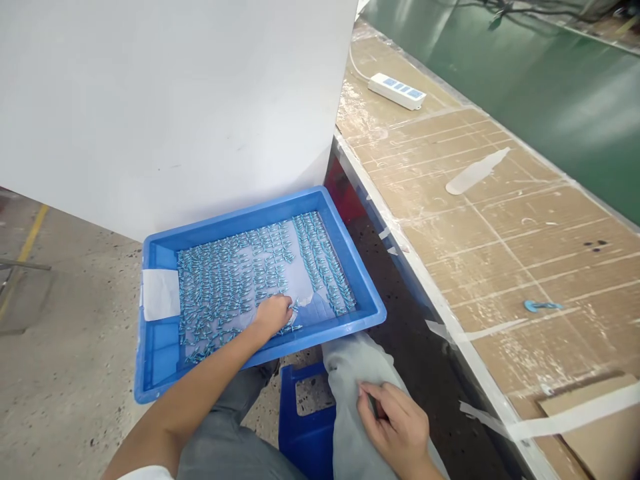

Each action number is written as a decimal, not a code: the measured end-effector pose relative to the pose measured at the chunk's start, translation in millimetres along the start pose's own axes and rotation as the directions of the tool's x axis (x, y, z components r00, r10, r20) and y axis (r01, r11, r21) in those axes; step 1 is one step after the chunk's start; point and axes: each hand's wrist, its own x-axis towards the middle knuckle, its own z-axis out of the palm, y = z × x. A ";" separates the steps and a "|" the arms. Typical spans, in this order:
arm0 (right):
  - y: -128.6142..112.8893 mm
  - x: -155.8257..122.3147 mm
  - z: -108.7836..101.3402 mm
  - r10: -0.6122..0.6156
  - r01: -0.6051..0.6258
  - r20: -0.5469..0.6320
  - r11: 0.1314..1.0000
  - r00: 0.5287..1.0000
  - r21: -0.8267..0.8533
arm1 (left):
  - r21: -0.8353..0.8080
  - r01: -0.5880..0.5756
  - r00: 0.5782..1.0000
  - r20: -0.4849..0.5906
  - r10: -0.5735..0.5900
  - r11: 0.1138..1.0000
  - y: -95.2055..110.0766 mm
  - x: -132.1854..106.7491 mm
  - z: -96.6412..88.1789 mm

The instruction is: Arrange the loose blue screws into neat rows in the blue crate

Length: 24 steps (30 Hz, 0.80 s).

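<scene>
A shallow blue tray (370,303) holds many small light-blue pointed pieces (215,287), set out in rows on a pale sheet. They look like small plastic parts, too small to name exactly. My left hand (274,315) reaches over the tray's near side, closed in a pinch, with a small blue piece at its fingertips. On the right, above my thigh, my right hand (395,423) is closed with its fingers curled and thumb near the index fingertip. Whatever it may hold is hidden.
A large white panel (165,100) stands behind the tray. Right of it runs a cardboard-covered bench (500,247) bearing a power strip (397,91), a torn white strip (477,172) and a small blue item (543,306). Beneath the tray is a blue stool (307,427).
</scene>
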 end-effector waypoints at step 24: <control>-6.9 1.6 2.2 0.002 -0.002 0.002 1.000 1.000 0.024 | -0.110 0.092 0.996 0.029 -0.089 0.990 50.4 32.4 -2.8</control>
